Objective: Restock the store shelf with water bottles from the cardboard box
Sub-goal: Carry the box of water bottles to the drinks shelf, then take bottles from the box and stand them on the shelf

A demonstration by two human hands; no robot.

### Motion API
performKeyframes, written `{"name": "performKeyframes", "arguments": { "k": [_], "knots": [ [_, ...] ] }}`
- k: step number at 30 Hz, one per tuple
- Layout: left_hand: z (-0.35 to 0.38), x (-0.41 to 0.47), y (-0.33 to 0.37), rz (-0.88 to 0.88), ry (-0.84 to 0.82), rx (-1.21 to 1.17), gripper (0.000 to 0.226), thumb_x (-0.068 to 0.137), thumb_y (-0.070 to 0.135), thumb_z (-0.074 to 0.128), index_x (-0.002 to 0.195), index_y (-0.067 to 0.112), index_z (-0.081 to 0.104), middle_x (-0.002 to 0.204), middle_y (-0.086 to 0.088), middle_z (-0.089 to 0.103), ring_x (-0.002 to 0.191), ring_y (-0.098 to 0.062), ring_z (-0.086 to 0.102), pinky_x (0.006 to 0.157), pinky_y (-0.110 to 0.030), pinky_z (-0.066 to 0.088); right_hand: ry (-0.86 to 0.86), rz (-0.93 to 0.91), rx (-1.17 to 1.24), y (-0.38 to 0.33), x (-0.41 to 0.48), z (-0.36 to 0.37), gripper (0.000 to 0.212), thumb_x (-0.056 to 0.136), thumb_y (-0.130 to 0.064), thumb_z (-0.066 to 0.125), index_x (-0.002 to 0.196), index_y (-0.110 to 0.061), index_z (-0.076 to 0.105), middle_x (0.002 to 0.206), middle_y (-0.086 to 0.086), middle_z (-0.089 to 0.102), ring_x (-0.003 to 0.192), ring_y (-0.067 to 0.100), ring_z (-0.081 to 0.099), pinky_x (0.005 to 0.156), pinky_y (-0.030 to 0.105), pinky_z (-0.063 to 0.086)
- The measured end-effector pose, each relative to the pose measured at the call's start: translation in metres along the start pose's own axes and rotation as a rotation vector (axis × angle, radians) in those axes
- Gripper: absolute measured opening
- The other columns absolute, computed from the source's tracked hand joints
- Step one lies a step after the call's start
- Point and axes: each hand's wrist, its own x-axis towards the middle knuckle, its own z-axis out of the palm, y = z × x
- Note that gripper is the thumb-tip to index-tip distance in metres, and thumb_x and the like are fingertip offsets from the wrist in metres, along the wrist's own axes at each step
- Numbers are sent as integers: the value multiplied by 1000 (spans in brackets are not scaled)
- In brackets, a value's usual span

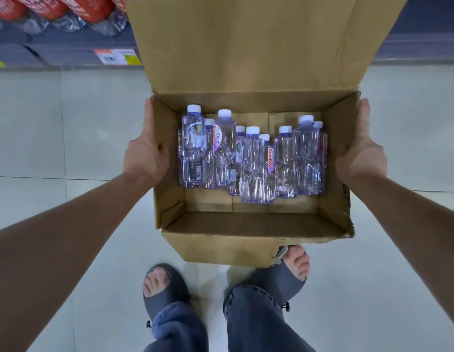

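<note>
GRIP: clamps cardboard box (256, 224) by both side walls, left hand (144, 153) and right hand (360, 153), thumbs hooked over rim, fingers flat outside | BOX: held over tiled floor (68, 123), flaps open, near shelf (68, 57) | CONTENTS: water bottles (251, 158) lying clustered inside, white caps toward far wall

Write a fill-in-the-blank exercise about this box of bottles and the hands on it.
1. The left hand grips the left wall of the cardboard box, and the right hand grips its ____ wall.
2. The water bottles inside the box have caps coloured ____.
3. The box's far flap stands ____, not folded shut.

Missing words: right; white; open.
</note>
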Motion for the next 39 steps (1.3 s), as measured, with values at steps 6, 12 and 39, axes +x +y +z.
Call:
{"name": "performKeyframes", "arguments": {
  "k": [6,12,39],
  "knots": [
    [-4,-14,17,67,72,-6,71,96,31,60,160,20,30,143,-23,46,129,-44,47,111,-47,39,-64,13,-40,-1,-6,-21,78,103,-32,50,162,-40,0,124,28,59,111,47,59,90,46,49],
    [-2,-35,50,301,110,169,50,97,39,59,140,15,55,132,-18,53,122,-40,47,108,-46,38,200,-257,16,-18,-9,-17,32,98,-32,52,121,-10,57,116,22,62,107,43,57,86,44,47],
    [83,6,93,93,25,73,59,74,67,75,104,16,66,168,-15,3,155,-35,4,126,-48,6,-373,55,233,-77,-17,110,66,80,-36,83,130,-7,51,96,3,61,73,12,62,48,23,43]
  ]
}}
